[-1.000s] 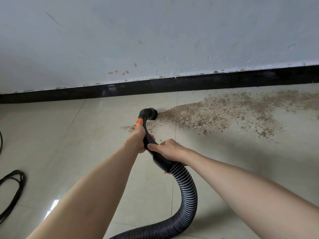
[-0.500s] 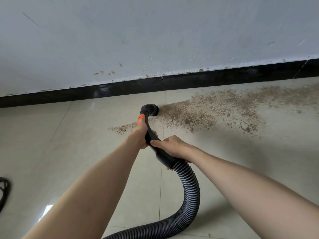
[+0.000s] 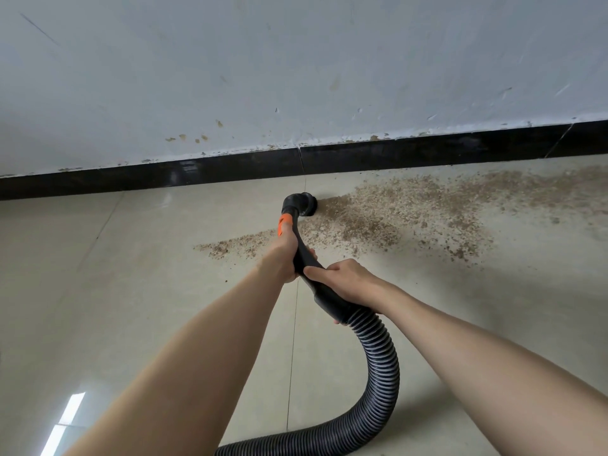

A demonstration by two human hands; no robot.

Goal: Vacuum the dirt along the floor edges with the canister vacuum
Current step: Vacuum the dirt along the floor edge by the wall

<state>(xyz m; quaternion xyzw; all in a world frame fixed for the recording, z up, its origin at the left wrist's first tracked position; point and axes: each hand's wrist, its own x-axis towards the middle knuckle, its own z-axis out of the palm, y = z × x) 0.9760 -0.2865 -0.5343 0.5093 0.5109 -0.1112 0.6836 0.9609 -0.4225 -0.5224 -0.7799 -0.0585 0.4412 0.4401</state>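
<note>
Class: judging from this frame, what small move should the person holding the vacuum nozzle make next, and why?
Probably slide the nozzle rightward: its mouth sits at the left edge of the dirt spread toward the baseboard, and both hands, left and right, grip it.

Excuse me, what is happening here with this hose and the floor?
A person is vacuuming dirt off a tiled floor beside a black baseboard. The left hand grips the black wand just below its orange band, and the right hand grips it lower, near the ribbed hose. The nozzle sits at the left edge of the dirt patch, close to the baseboard. Most dirt lies to its right; a thin streak lies to the left.
</note>
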